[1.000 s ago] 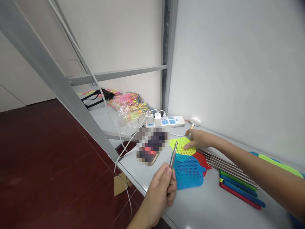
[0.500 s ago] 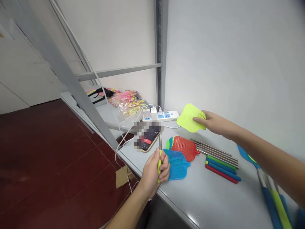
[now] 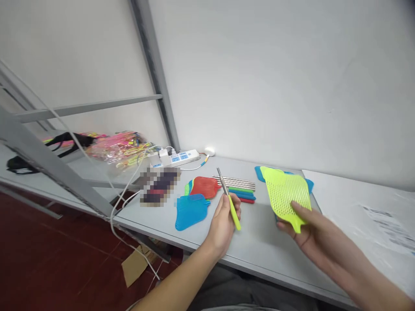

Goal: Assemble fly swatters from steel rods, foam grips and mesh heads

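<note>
Your left hand [image 3: 223,224] is wrapped around a lime green handle [image 3: 235,214] with a shiny metal rod [image 3: 222,180] sticking up out of it. Your right hand [image 3: 311,229] pinches a lime swatter head [image 3: 288,198], full of tiny holes, with its stem pointing down. Both hands are up over the grey surface [image 3: 259,237]. On your right lies a white sheet [image 3: 350,190] with dark printing [image 3: 385,222], but the words are too fuzzy to read. A dark thing [image 3: 160,188] on your left is blurred out, so you can't read it. Past the grey frame [image 3: 155,65], see-through plastic [image 3: 119,149] holds lots of pink and yellow things. White plugs sit in a white power strip [image 3: 186,158] with blue sockets. 1 red swatter head [image 3: 205,188] lies just behind a blue swatter head [image 3: 192,211]. Loose metal rods [image 3: 238,182] and green, blue and red handles [image 3: 244,195] lie behind your left hand.
</note>
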A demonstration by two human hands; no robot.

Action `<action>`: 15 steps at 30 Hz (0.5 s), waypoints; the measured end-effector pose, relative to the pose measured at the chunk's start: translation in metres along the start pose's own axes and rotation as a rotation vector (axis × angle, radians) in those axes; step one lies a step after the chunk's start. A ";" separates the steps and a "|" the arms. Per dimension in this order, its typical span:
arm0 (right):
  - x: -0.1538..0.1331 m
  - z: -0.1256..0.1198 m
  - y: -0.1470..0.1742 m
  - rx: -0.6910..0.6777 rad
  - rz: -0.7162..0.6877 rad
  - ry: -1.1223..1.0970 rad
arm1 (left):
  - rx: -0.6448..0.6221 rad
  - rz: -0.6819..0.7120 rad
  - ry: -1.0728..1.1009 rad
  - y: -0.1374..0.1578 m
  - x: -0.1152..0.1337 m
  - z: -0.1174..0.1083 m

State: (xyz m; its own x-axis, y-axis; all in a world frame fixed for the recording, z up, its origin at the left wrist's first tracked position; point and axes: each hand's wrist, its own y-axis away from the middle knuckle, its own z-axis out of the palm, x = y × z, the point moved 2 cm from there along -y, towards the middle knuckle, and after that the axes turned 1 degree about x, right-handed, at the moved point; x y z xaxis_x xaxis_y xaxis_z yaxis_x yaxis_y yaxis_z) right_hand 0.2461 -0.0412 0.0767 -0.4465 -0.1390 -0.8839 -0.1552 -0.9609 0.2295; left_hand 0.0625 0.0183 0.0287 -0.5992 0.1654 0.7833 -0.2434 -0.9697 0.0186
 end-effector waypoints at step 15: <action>0.029 -0.051 0.038 -0.059 -0.035 -0.013 | 0.145 0.180 0.418 0.023 -0.023 0.081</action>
State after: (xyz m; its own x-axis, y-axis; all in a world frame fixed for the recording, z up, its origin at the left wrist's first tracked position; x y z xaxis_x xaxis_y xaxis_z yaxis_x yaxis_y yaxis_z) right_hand 0.2721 -0.0943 0.0388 -0.4529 -0.1028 -0.8856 -0.1190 -0.9775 0.1743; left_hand 0.1327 -0.0229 0.0612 -0.8849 0.0215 0.4654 -0.0161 -0.9998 0.0155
